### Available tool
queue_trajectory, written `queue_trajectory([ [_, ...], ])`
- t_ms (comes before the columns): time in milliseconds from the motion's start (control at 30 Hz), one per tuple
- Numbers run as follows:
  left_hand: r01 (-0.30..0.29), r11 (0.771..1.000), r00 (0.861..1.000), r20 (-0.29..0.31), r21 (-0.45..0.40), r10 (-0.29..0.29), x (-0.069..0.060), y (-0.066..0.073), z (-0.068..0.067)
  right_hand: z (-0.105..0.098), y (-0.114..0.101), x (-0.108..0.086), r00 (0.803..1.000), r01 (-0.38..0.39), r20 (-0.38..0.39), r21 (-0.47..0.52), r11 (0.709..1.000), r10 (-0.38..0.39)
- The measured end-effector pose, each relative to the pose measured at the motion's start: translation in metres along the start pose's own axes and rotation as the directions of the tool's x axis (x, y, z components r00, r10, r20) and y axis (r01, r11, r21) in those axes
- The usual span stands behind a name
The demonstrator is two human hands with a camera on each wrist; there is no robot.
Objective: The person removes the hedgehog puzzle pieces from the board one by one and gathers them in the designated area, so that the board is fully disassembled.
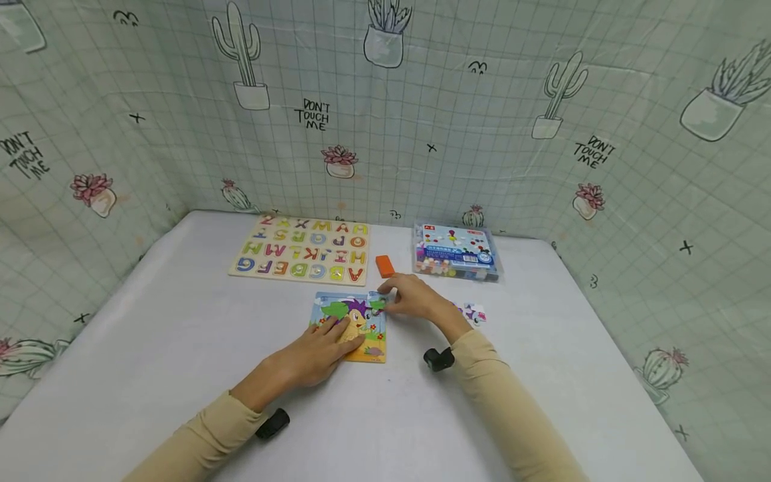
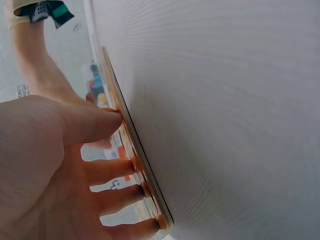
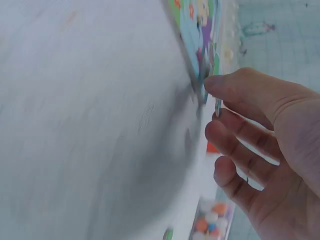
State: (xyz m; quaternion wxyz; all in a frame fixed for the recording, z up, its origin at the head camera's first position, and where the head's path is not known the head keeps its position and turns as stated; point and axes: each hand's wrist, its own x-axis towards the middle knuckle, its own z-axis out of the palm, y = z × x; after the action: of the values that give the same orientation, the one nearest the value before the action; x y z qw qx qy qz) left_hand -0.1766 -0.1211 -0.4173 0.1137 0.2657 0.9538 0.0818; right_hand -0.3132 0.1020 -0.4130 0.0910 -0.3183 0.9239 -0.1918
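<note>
Cactus-patterned cloth is hung behind the white bench, where a letter board, an orange block and a clear plastic box are set toward the back. Nearer the person, a picture puzzle is laid flat. Its left part is covered by the left hand, whose fingers are spread and rested on the printed face, with nothing grasped. By the right hand, a thin puzzle piece is pinched between thumb and fingers at the puzzle's upper right corner; it is seen tipped on edge in the right wrist view. Whether the board is touched by it cannot be told. Loose pieces are left on the bench farther right, partly hidden by the right arm.

The pinched piece is judged light and stiff, likely thin wood or board, with a smooth face that could slip. It is best held by opposite edges, and its corners should not be forced. The puzzle, probably light enough to slide, is best steadied by flat fingers near its edge.
</note>
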Motion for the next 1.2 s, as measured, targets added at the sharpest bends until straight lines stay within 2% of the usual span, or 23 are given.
queue_trajectory([
  [233, -0.013, 1.000, 1.000, -0.007, 0.011, 0.014, -0.001, -0.001, -0.003, -0.013, 0.030, -0.026, 0.999, -0.049, -0.023, -0.001, 0.999, 0.049],
  [467, -0.004, 1.000, 1.000, -0.011, 0.004, 0.004, -0.005, -0.005, -0.003, -0.016, 0.046, -0.037, 0.996, -0.082, -0.018, -0.006, 0.997, 0.082],
  [633, 0.000, 1.000, 1.000, -0.014, -0.012, 0.000, -0.006, -0.006, -0.003, -0.016, 0.050, -0.040, 0.997, -0.076, -0.029, -0.012, 0.997, 0.076],
  [933, -0.061, 0.998, 0.995, -0.076, -0.028, 0.059, -0.005, -0.005, -0.002, -0.015, 0.052, -0.047, 0.996, -0.070, -0.050, -0.044, 0.997, 0.068],
  [1200, -0.074, 0.997, 0.995, -0.069, -0.036, 0.071, -0.001, -0.004, -0.005, -0.014, 0.041, -0.049, 0.998, -0.055, -0.029, -0.038, 0.998, 0.054],
])
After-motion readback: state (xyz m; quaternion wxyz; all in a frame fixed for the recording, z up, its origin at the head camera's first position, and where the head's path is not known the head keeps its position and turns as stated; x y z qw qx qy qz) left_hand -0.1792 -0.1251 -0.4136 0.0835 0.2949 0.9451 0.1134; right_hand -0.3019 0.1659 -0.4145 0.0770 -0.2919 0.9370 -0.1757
